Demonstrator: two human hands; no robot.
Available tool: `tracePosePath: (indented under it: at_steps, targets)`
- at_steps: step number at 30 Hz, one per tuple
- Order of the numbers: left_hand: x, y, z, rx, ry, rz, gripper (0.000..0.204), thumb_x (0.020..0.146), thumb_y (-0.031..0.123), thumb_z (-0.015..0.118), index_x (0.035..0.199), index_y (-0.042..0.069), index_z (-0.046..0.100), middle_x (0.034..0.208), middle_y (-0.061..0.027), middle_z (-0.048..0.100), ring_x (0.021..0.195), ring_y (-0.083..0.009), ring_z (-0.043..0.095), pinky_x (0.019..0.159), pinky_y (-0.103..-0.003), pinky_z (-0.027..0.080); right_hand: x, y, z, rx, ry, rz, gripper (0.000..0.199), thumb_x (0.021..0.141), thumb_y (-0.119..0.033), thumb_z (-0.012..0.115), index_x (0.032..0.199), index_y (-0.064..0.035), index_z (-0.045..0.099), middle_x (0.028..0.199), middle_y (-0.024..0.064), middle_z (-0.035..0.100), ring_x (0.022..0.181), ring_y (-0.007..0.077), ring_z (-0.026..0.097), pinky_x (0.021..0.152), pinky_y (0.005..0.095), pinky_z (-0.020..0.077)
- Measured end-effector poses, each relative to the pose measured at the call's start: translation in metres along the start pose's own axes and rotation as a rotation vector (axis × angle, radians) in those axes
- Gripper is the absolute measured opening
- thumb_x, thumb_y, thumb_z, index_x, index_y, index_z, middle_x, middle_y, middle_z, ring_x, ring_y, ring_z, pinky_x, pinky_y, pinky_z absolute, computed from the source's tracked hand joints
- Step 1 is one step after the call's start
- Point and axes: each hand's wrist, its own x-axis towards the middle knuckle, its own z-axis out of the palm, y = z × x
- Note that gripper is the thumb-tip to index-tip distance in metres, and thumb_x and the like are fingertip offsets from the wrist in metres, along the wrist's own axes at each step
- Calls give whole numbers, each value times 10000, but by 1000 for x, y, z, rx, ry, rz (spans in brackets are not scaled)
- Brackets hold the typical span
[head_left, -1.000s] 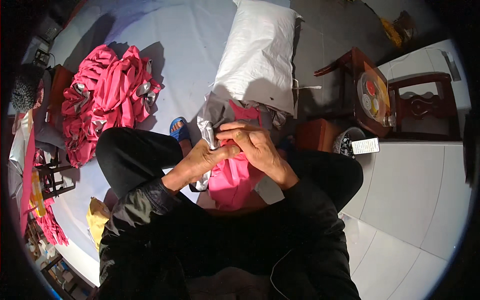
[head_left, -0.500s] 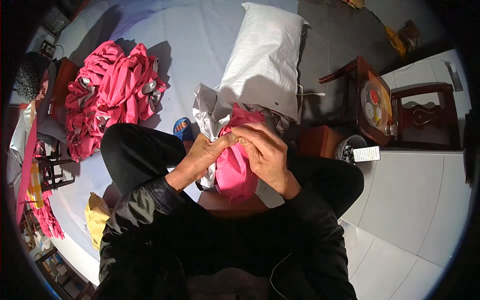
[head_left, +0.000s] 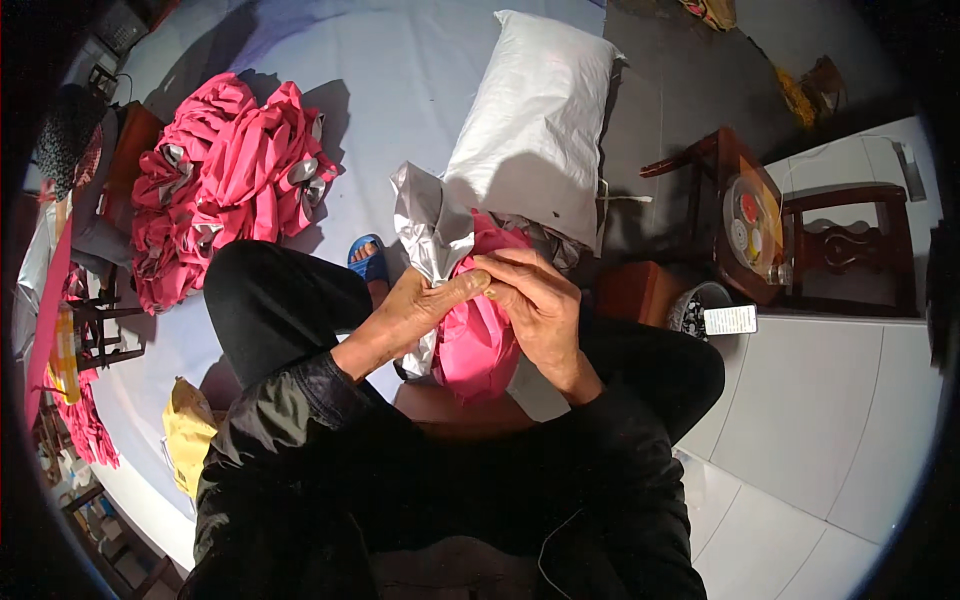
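Over my lap, a piece of pink fabric with a silver side (head_left: pixel 478 355) hangs gathered between my hands. My left hand (head_left: pixel 412 315) is closed round the silver part, its thumb reaching right. With fingers bent, my right hand (head_left: pixel 540 312) pinches the pink part, and the two thumbs and fingertips meet at the fabric's upper middle. Silver cloth (head_left: pixel 428 215) stands up crumpled above my left hand. What lies exactly between the fingertips is hidden.
A stuffed white sack (head_left: pixel 540 120) lies just ahead. Heaped pink-and-silver fabric (head_left: pixel 235 185) is at the left, with a yellow bag (head_left: pixel 188 430) nearer. On the right stand a wooden chair (head_left: pixel 850 240), a stool-like seat with a round clear container (head_left: pixel 752 225), and a patterned bin (head_left: pixel 697 303).
The whole view has shifted slightly. Both hands stay on the fabric in nearly the same grip, with only small movement of the fingers.
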Motion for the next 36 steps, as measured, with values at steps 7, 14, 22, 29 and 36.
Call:
tracePosePath:
  at_steps: [7,14,22,29,36]
  targets:
    - [-3,0,11,80,95,126,370,996,327,684,1182,8,666,915,8,679,833,-54,604,758,-236,497,-3,5,1,-66,1,-60,235,882,20,717,1118,30,724,1074,154,717,945,253,712,814,319,574]
    - [-6,-4,-4,326,31,103,342,1045,384,589,1076,49,648,799,66,489,707,-43,407,605,-252,356,-5,6,3,-168,33,-239,269,812,108,740,1075,72,697,1057,172,710,911,280,712,775,337,589]
    - [-2,-10,-1,258,86,88,391,1084,414,485,1028,46,607,821,79,453,750,-47,384,646,-250,350,-4,7,1,-277,27,-330,331,761,146,745,1079,76,684,1023,175,703,875,297,709,740,342,593]
    - [2,-15,-4,301,75,140,408,1083,418,485,1028,30,597,800,68,458,731,-64,387,640,-264,363,-2,0,-3,-378,-32,-330,364,743,111,770,1089,61,669,1029,169,682,868,309,696,740,366,588]
    - [-1,-10,-3,446,118,88,435,1079,417,494,1009,0,596,703,21,456,671,-91,405,597,-321,388,-4,0,-6,-545,-144,-308,364,762,54,766,1104,28,643,1022,140,636,889,322,656,760,390,559]
